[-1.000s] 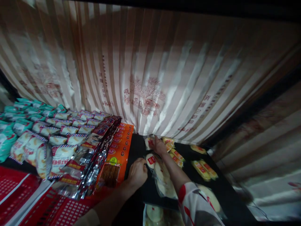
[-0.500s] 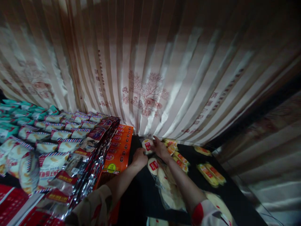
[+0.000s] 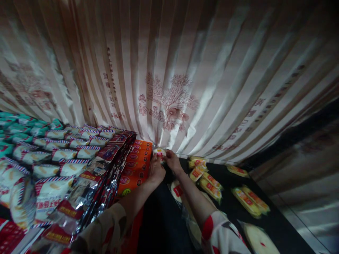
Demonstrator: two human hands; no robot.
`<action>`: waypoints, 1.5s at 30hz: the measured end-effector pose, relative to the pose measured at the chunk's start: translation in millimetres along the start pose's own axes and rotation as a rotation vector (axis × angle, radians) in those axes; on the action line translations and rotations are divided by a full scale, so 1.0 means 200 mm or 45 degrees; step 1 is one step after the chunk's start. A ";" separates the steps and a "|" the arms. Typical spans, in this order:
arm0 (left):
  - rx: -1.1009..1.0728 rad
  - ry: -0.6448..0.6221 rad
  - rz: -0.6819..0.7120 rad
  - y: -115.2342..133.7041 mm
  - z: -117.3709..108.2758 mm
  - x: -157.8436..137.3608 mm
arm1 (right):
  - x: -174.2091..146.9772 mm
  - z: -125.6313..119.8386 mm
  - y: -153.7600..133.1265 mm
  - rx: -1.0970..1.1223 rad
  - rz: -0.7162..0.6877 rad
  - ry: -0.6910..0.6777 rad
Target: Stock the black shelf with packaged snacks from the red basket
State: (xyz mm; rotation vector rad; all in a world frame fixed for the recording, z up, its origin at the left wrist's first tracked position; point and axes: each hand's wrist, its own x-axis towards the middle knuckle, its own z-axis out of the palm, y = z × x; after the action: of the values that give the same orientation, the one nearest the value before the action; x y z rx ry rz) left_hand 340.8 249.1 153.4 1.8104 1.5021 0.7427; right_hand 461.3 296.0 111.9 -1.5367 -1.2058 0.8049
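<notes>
Between my two hands is a clear-wrapped round pale bread [image 3: 159, 152] with a red label, close to the curtain at the back of the black table. My left hand [image 3: 157, 171] grips its near left side, fingers bent against the wrapper. On its right side, the fingers of my right hand [image 3: 172, 162] close on the edge. A similar packed bread [image 3: 177, 191] lies under my right forearm, partly hidden by it. The orange snack sheets [image 3: 136, 162] are just left of my left hand.
Yellow-wrapped cakes [image 3: 210, 186] lie right of my arms, with another pair [image 3: 250, 201] farther right. Silver and dark red packets [image 3: 99, 169] and white snack bags [image 3: 54, 194] fill the left. A pleated printed curtain [image 3: 169, 63] hangs behind the black table [image 3: 156, 218].
Both hands have moved slightly left and back with the round bread, away from the other packed breads toward the orange sheets. The view has shifted a little.
</notes>
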 end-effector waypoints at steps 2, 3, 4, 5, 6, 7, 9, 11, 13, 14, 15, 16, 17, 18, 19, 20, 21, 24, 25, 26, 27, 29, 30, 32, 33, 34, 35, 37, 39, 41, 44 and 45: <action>0.073 -0.078 -0.003 -0.01 0.00 0.01 | 0.01 0.02 -0.01 -0.234 0.004 0.025; 0.111 -0.111 0.001 -0.02 0.00 0.02 | 0.01 0.03 -0.02 -0.362 0.010 0.038; 0.147 -0.137 0.013 -0.02 0.00 0.02 | 0.00 0.03 -0.03 -0.491 0.020 0.053; 0.180 -0.161 0.028 -0.03 0.00 0.02 | 0.00 0.03 -0.04 -0.616 0.036 0.072; 0.212 -0.182 0.044 -0.03 0.00 0.03 | 0.00 0.03 -0.05 -0.729 0.052 0.087; 0.242 -0.198 0.059 -0.04 0.00 0.03 | 0.00 0.03 -0.06 -0.822 0.062 0.092; 0.290 -0.212 0.077 -0.05 0.00 0.04 | 0.00 0.03 -0.07 -0.936 0.066 0.085; 0.315 -0.215 0.075 -0.05 0.00 0.05 | 0.00 0.03 -0.07 -0.967 0.058 0.067; 0.328 -0.213 0.079 -0.06 0.01 0.05 | 0.01 0.04 -0.06 -0.962 0.055 0.071; 0.340 -0.218 0.081 -0.06 0.01 0.05 | 0.01 0.04 -0.06 -0.955 0.049 0.079; 0.355 -0.227 0.082 -0.07 0.02 0.05 | 0.00 0.04 -0.06 -0.943 0.038 0.091; 0.371 -0.237 0.083 -0.07 0.02 0.05 | 0.00 0.04 -0.06 -0.927 0.023 0.103; 0.382 -0.244 0.087 -0.07 0.02 0.05 | -0.01 0.04 -0.06 -0.909 0.008 0.113; 0.388 -0.247 0.091 -0.07 0.02 0.04 | -0.02 0.03 -0.06 -0.890 -0.009 0.121; 0.390 -0.249 0.093 -0.07 0.01 0.04 | -0.04 0.02 -0.06 -0.873 -0.032 0.130; 0.388 -0.242 0.102 -0.07 0.01 0.03 | -0.07 0.01 -0.07 -0.859 -0.072 0.139; 0.386 -0.225 0.116 -0.07 0.00 0.02 | -0.10 -0.01 -0.08 -0.846 -0.131 0.148; 0.386 -0.154 0.179 -0.05 -0.03 -0.03 | -0.22 -0.12 -0.09 -0.793 -0.340 0.164; 0.374 -0.133 0.200 -0.04 -0.03 -0.05 | -0.28 -0.16 -0.09 -0.775 -0.388 0.162; 0.354 -0.123 0.214 -0.02 -0.04 -0.08 | -0.34 -0.22 -0.09 -0.763 -0.418 0.156; 0.327 -0.126 0.223 0.00 -0.04 -0.12 | -0.41 -0.27 -0.09 -0.767 -0.439 0.146; 0.274 -0.162 0.230 0.03 -0.04 -0.21 | -0.56 -0.38 -0.07 -0.776 -0.462 0.179; 0.258 -0.193 0.231 0.05 -0.03 -0.26 | -0.63 -0.43 -0.06 -0.798 -0.475 0.197; 0.257 -0.248 0.214 0.09 -0.02 -0.37 | -0.78 -0.51 -0.03 -0.839 -0.485 0.223; 0.267 -0.266 0.191 0.11 -0.02 -0.42 | -0.85 -0.54 -0.02 -0.857 -0.488 0.225; 0.278 -0.286 0.157 0.13 -0.01 -0.47 | -0.91 -0.57 0.00 -0.878 -0.491 0.221; 0.286 -0.310 0.118 0.14 0.00 -0.52 | -0.96 -0.58 0.01 -0.896 -0.497 0.226; 0.281 -0.365 0.036 0.15 0.03 -0.59 | -1.05 -0.59 0.03 -0.937 -0.521 0.231; 0.213 -0.411 -0.017 0.14 0.07 -0.63 | -1.11 -0.59 0.05 -0.967 -0.547 0.215; 0.091 -0.423 -0.062 0.13 0.11 -0.65 | -1.14 -0.58 0.06 -0.982 -0.553 0.166; -0.023 -0.414 -0.153 0.10 0.17 -0.65 | -1.17 -0.58 0.05 -0.979 -0.535 0.081; -0.029 -0.408 -0.179 0.09 0.18 -0.65 | -1.17 -0.58 0.05 -0.972 -0.528 0.056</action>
State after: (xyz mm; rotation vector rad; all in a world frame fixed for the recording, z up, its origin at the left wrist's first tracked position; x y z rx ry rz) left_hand 356.4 113.9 143.1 1.6931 1.3838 0.3784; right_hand 503.5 37.6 120.4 -1.7707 -1.8411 0.0127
